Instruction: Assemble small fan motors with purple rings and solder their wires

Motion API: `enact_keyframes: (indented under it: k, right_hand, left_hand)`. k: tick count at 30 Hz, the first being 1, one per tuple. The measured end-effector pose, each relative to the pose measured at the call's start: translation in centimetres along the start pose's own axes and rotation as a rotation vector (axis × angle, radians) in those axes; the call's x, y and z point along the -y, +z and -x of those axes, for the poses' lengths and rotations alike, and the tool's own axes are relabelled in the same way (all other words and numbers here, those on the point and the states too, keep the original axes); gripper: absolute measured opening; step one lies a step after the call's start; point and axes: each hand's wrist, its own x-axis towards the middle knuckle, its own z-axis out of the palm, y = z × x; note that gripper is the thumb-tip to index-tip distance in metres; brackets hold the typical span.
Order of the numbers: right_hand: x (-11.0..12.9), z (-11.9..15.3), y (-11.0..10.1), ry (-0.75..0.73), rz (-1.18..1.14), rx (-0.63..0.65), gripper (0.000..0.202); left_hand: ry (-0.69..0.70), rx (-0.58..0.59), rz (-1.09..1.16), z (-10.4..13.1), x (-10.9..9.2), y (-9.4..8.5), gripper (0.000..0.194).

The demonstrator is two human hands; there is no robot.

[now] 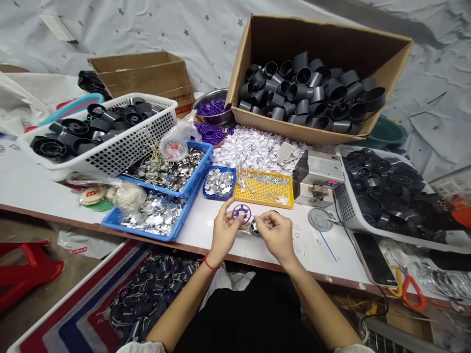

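Observation:
My left hand [225,231] pinches a purple spoked plastic ring [242,214] between thumb and fingers, held up above the front of the white table. Close on its right, my right hand [275,233] is closed in a pinch, with thumb and forefinger together. What sits in that pinch is too small to make out. A small dark and shiny round piece [253,228] shows beside the right fingertips; whether they touch it, I cannot tell. Just beyond both hands lie a yellow tray [263,198] of small metal parts and a small blue tray [217,197] of flat metal pieces.
White plastic pieces [253,147] are heaped behind the trays. A cardboard box [294,130] of dark plastic cups stands at the back. Baskets of dark parts flank both sides. A metal device [320,176], a phone [374,257] and orange-handled scissors [412,291] lie to the right.

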Motion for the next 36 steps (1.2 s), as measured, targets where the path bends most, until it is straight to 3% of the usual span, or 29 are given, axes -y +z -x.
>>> enact_keyframes:
  k: [4,7,15,22,27,30,33,36]
  right_hand:
    - [-0.1,0.5,0.5,-0.21,0.138,-0.108,0.02]
    - [-0.2,0.6,0.7,-0.269,0.199,-0.167,0.021]
    - [-0.5,1.2,1.8,-0.08,0.114,-0.2,0.025]
    - [-0.3,0.1,2.3,0.302,-0.24,-0.033,0.025]
    - [-0.9,-0.5,0.0,0.651,-0.716,0.471,0.039]
    - [-1.7,0.5,-1.0,0.798,-0.861,0.638,0.037]
    - [-2.2,1.6,-1.1,0.847,-0.916,0.622,0.033]
    - [-2.3,2.3,-0.5,0.828,-0.897,0.497,0.038]
  left_hand:
    - [-0.034,0.001,0.025,0.5,-0.1,0.4,0.053]
    - [0.003,-0.01,0.006,0.7,-0.1,0.7,0.048]
    - [0.307,-0.136,-0.353,1.3,2.0,1.2,0.04]
    - [0.451,-0.108,-0.489,1.8,2.4,1.5,0.032]
    - [0.447,-0.133,-0.561,1.0,1.5,0.7,0.026]
    - [0.449,-0.14,-0.588,0.5,1.1,0.2,0.026]
    - [0.455,-0.167,-0.594,0.3,1.3,0.0,0.026]
    - [0.45,-0.171,-0.578,0.4,1.6,0.1,0.03]
